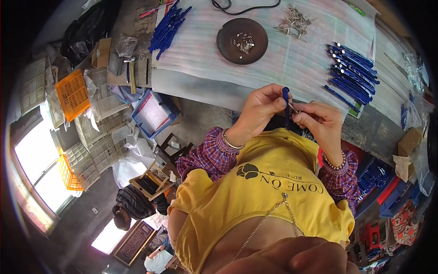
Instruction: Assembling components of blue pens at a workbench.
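Just beyond the table's near edge, my left hand (261, 108) is closed on a slim dark-blue piece (287, 114), held roughly upright between thumb and fingers. My right hand (323, 122) pinches a small, thin metal part (293, 108) against the side of that piece; its exact kind is too small to make out. A round brown dish (223, 43) with many tiny silver bits (244, 43) stands on the covered table (196, 64). To its right lies a loose heap of metal pins (295, 23). Similar blue pieces with silver dots (351, 75) are stacked at the right.
More blue pieces (168, 29) lie at the table's far left. A hammer (132, 73) rests on the left surface. Below stands a blue bin (155, 112); an orange crate (73, 95) is farther left. Another person (132, 203) sits in the background. Cardboard (409, 141) stands at right.
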The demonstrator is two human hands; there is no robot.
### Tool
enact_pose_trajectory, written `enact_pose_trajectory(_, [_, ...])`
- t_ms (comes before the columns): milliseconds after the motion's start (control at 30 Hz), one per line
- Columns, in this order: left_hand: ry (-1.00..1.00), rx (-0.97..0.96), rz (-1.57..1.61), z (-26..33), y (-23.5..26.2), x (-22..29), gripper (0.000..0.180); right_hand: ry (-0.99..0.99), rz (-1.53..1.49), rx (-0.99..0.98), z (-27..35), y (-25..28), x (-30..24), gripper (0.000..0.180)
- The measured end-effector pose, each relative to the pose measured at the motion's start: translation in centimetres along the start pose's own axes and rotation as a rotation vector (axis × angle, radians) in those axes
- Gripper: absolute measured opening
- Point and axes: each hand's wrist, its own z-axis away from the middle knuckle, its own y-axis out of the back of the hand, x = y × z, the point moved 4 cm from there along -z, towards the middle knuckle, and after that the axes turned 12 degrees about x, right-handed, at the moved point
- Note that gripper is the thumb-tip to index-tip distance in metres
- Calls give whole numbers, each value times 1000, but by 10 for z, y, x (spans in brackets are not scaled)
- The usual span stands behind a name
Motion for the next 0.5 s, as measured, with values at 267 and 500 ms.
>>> enact_pose_trajectory(267, [-33, 1, -26, 1, 0, 1, 17, -54, -46, 20, 2, -5, 2, 15])
enact_pose_trajectory(500, [-100, 18, -96, 3, -2, 4, 17, -85, -44, 36, 3, -8, -1, 14])
